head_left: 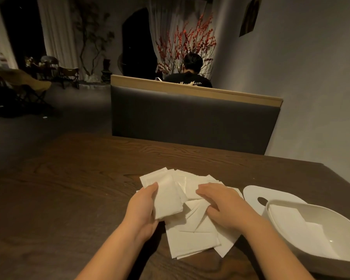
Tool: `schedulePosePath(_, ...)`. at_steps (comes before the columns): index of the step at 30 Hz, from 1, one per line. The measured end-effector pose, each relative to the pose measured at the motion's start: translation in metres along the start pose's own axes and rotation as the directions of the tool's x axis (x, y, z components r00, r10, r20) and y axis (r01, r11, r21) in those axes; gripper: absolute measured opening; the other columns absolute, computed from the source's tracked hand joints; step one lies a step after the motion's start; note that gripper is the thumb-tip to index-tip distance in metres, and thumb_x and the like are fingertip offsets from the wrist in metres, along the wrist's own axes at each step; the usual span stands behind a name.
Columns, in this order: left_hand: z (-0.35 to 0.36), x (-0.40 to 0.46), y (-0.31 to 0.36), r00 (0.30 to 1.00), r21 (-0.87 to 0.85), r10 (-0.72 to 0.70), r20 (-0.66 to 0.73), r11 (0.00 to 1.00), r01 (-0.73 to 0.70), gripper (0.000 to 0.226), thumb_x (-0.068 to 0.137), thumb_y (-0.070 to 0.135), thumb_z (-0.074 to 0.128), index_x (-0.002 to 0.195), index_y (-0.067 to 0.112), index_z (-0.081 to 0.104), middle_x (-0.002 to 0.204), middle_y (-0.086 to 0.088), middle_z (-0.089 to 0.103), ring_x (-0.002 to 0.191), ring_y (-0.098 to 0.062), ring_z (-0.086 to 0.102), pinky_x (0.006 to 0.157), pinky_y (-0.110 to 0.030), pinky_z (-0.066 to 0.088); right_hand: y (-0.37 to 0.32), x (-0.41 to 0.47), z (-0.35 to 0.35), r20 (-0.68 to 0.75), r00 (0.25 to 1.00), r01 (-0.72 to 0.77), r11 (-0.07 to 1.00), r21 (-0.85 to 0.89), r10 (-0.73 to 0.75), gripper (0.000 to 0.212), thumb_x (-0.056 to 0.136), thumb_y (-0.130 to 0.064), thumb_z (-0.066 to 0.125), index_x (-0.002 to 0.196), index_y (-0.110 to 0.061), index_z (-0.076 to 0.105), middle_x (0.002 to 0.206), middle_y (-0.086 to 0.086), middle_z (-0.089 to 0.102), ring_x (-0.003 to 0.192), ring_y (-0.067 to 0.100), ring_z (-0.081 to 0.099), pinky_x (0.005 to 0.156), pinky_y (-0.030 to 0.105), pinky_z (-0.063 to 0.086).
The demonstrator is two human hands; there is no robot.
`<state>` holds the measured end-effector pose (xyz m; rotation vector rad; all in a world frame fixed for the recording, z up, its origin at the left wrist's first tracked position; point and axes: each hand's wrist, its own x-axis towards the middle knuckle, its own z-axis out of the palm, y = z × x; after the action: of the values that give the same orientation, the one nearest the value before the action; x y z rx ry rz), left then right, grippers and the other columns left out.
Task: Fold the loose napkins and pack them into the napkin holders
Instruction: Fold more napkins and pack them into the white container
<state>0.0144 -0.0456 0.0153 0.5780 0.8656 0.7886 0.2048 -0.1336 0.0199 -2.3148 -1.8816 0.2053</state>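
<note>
- right now the left hand grips a folded napkin stack by its near left edge, thumb laid along the side and fingers curled underneath, probably so the layers stay squared up while the other hand works.
- the right hand lies palm down on the pile of loose napkins, fingers bent and digging into the sheets; it seems to be picking one out or pinning the pile so it does not slide, but whether it actually pinches a sheet is hidden under the fingers.
- the pile fans out on the dark wooden table directly in front of the person, some sheets flat and open near the table edge, others already folded narrow toward the far side, which suggests the folding is partway done.
- the white napkin holder stands open just to the right of the pile, touching or nearly touching the outermost sheets, close enough to drop stacks in without reaching; a few white sheets lie inside it, so packing looks only begun.
- its flat lid, with an oval slot, lies behind the holder, set aside to leave the opening free.
- beyond the table, a grey booth seat back with a person sitting behind it, facing away.
</note>
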Motion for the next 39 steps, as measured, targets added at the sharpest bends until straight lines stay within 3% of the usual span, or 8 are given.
schedulePosePath(8, 0.002, 0.0, 0.003, 1.0, -0.023, -0.031, 0.004, 0.999, 0.031, 0.009, 0.101, 0.016, 0.056, 0.102, 0.01, 0.062, 0.098, -0.016, 0.072, 0.09, -0.035, 0.068, 0.073, -0.046, 0.054, -0.029, 0.006, 0.015, -0.103, 0.978, 0.158, 0.969, -0.19, -0.179, 0.053, 0.091, -0.012, 0.053, 0.139, -0.033, 0.049, 0.149, -0.015, 0.043, 0.142, 0.011, 0.031, 0.121, 0.039, 0.014)
schedulePosePath(13, 0.001, 0.003, 0.004, 0.999, -0.06, -0.014, -0.031, 0.998, 0.012, 0.011, 0.101, 0.016, 0.056, 0.1, 0.009, 0.064, 0.093, -0.013, 0.073, 0.086, -0.031, 0.069, 0.063, -0.04, 0.053, -0.034, 0.015, 0.026, -0.203, 0.978, 0.014, 0.989, -0.148, -0.044, 0.054, 0.088, -0.01, 0.059, 0.137, -0.033, 0.051, 0.14, -0.013, 0.052, 0.134, 0.012, 0.042, 0.115, 0.032, 0.02)
schedulePosePath(19, -0.005, 0.01, 0.007, 0.983, -0.159, 0.126, -0.135, 0.976, -0.147, 0.009, 0.104, 0.019, 0.053, 0.101, 0.017, 0.062, 0.097, -0.007, 0.071, 0.087, -0.024, 0.068, 0.07, -0.038, 0.053, -0.026, -0.002, 0.013, -0.389, 0.915, 0.103, 0.865, 0.491, 0.112, 0.033, 0.094, -0.009, 0.054, 0.101, -0.037, 0.071, 0.1, -0.022, 0.069, 0.096, -0.001, 0.06, 0.08, 0.012, 0.046)
schedulePosePath(22, -0.008, 0.013, 0.008, 0.968, -0.166, 0.197, -0.157, 0.961, -0.222, 0.011, 0.104, 0.022, 0.052, 0.1, 0.021, 0.062, 0.098, -0.005, 0.071, 0.089, -0.024, 0.068, 0.073, -0.038, 0.053, -0.019, -0.015, -0.004, -0.308, 0.943, 0.144, 0.678, 0.721, 0.127, 0.035, 0.093, -0.004, 0.062, 0.085, -0.037, 0.074, 0.086, -0.009, 0.072, 0.077, 0.004, 0.064, 0.066, 0.015, 0.051)
schedulePosePath(24, -0.01, 0.017, 0.006, 0.962, -0.018, 0.242, -0.125, 0.969, -0.246, 0.014, 0.103, 0.022, 0.05, 0.101, 0.022, 0.064, 0.1, -0.007, 0.072, 0.093, -0.028, 0.068, 0.083, -0.045, 0.055, -0.016, -0.024, -0.017, -0.219, 0.972, 0.125, 0.593, 0.796, 0.088, 0.013, 0.091, -0.023, 0.07, 0.078, -0.024, 0.073, 0.077, -0.004, 0.07, 0.069, 0.012, 0.063, 0.059, 0.016, 0.049)
schedulePosePath(27, -0.011, 0.019, 0.001, 0.982, 0.28, 0.155, 0.103, 0.943, -0.179, 0.02, 0.099, 0.014, 0.051, 0.106, 0.009, 0.069, 0.093, -0.013, 0.075, 0.084, -0.031, 0.07, 0.077, -0.043, 0.056, -0.007, -0.033, -0.028, -0.008, 0.999, 0.028, 0.477, 0.878, -0.044, 0.027, 0.078, -0.037, 0.079, 0.096, -0.018, 0.072, 0.093, 0.006, 0.072, 0.085, 0.025, 0.068, 0.073, 0.024, 0.055)
schedulePosePath(32, -0.011, 0.005, -0.008, 0.874, 0.552, -0.289, 0.389, 0.833, 0.03, 0.024, 0.079, 0.005, 0.071, 0.103, 0.0, 0.074, 0.101, -0.018, 0.074, 0.087, -0.029, 0.072, 0.075, -0.033, 0.055, -0.011, -0.035, -0.024, 0.251, 0.962, -0.122, 0.648, 0.752, -0.11, 0.023, 0.083, -0.013, 0.074, 0.106, -0.016, 0.071, 0.098, 0.005, 0.072, 0.09, 0.012, 0.066, 0.085, 0.026, 0.052)
schedulePosePath(39, -0.01, 0.002, -0.007, 0.865, 0.5, -0.33, 0.379, 0.859, 0.109, 0.029, 0.099, 0.032, 0.057, 0.111, 0.009, 0.07, 0.099, -0.014, 0.076, 0.083, -0.025, 0.073, 0.069, -0.031, 0.058, -0.012, -0.031, -0.022, 0.217, 0.967, -0.244, 0.704, 0.667, 0.129, 0.015, 0.086, -0.029, 0.074, 0.101, -0.027, 0.073, 0.091, -0.003, 0.073, 0.088, 0.018, 0.069, 0.087, 0.038, 0.054)
